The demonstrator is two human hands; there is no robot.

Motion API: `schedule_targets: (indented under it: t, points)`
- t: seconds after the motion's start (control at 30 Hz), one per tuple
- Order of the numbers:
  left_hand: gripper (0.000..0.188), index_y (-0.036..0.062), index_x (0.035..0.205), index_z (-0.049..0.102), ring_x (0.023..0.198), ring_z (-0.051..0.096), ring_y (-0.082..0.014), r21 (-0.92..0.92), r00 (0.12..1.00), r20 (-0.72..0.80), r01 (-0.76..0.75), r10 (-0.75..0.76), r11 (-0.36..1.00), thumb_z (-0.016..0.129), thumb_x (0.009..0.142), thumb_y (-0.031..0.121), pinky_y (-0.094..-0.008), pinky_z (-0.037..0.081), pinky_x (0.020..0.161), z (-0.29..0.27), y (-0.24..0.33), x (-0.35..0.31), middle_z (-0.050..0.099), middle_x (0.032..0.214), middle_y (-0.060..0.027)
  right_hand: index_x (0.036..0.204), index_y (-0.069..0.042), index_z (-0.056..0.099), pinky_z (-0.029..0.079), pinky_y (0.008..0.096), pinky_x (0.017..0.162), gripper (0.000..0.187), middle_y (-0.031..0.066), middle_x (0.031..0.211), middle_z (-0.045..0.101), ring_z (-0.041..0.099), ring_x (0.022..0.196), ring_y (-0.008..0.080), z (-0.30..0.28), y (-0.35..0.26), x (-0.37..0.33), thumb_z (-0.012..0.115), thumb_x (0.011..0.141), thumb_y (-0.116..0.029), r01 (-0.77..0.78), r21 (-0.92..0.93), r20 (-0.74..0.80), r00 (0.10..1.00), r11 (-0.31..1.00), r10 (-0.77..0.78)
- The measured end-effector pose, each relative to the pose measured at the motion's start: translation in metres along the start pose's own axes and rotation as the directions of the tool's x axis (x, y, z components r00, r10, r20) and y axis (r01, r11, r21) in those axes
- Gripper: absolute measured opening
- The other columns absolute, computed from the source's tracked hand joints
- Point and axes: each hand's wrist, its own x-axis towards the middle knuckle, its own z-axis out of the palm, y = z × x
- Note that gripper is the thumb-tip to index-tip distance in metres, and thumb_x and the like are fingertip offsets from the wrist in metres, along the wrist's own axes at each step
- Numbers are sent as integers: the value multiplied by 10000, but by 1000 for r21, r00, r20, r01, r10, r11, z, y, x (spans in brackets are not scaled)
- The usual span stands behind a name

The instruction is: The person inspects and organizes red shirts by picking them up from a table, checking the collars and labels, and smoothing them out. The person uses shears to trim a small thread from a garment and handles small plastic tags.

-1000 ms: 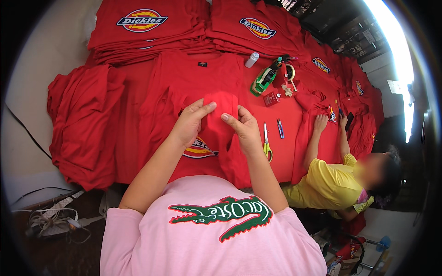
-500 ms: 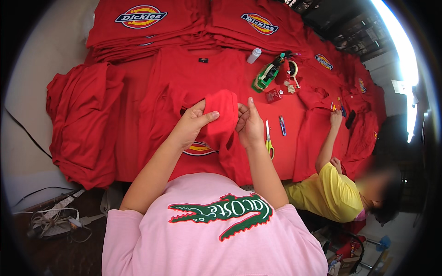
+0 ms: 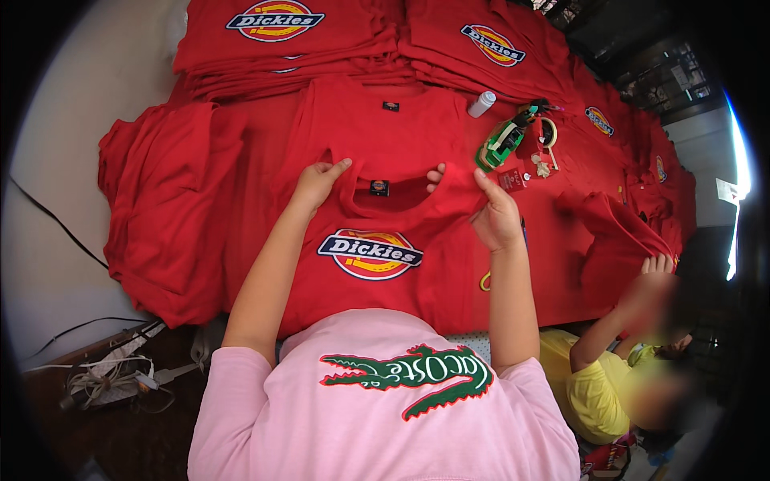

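A red shirt with an oval blue, yellow and red chest emblem is spread face up before me. Its neckline stands a little raised, and a dark neck label shows inside. My left hand is closed on the cloth by the left side of the neck, thumb on top. At the opposite shoulder my right hand pinches the cloth, some fingers behind it. Under and beyond this lies another red shirt with its own neck label. Beside my right forearm, the yellow-green scissors handle peeks out.
Stacked red shirts line the far side, and a loose red pile sits left. A white bottle, green tape dispenser and small red box stand far right. A co-worker in a yellow shirt handles red cloth.
My hands have moved apart, opening out the bunched red cloth so the neckline and emblem show. The co-worker's red cloth is now lifted. The whole view has shifted slightly.
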Motion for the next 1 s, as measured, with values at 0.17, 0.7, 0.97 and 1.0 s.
schedule_targets:
  t: [0.17, 0.7, 0.97, 1.0]
  points:
    - [650, -31, 1363, 615, 1234, 656, -305, -718, 849, 522, 385, 83, 579, 700, 974, 484, -415, 535, 1047, -25, 74, -3, 662, 1371, -166, 1318, 141, 584, 520, 443, 1076, 527, 259, 1285, 686, 675, 1199, 356, -32, -51, 23, 438, 1098, -315, 211, 59, -132, 970, 976, -202]
    - [558, -71, 1303, 640, 1144, 691, -276, -667, 999, -31, -8, -17, 745, 671, 1008, 402, -397, 574, 983, -57, -9, 115, 702, 1258, -187, 1289, 134, 592, 556, 424, 1043, 500, 250, 1251, 700, 711, 1137, 351, -164, 35, 170, 511, 1073, -310, -170, 115, -329, 923, 979, 199]
    - [588, -107, 1296, 634, 1190, 674, -299, -736, 991, 133, 120, -31, 666, 522, 1074, 426, -384, 508, 1081, -67, -20, 125, 713, 1255, -217, 1298, 126, 593, 561, 419, 1044, 517, 247, 1264, 698, 705, 1164, 332, -164, 29, 166, 515, 1076, -335, -233, 156, -312, 910, 960, 272]
    - [589, -107, 1298, 632, 1188, 675, -299, -725, 991, 130, 116, -30, 679, 522, 1073, 426, -383, 508, 1081, -67, -19, 126, 713, 1254, -218, 1298, 134, 590, 565, 420, 1041, 522, 248, 1260, 700, 709, 1158, 331, -164, 28, 166, 510, 1078, -333, -231, 154, -302, 915, 961, 269]
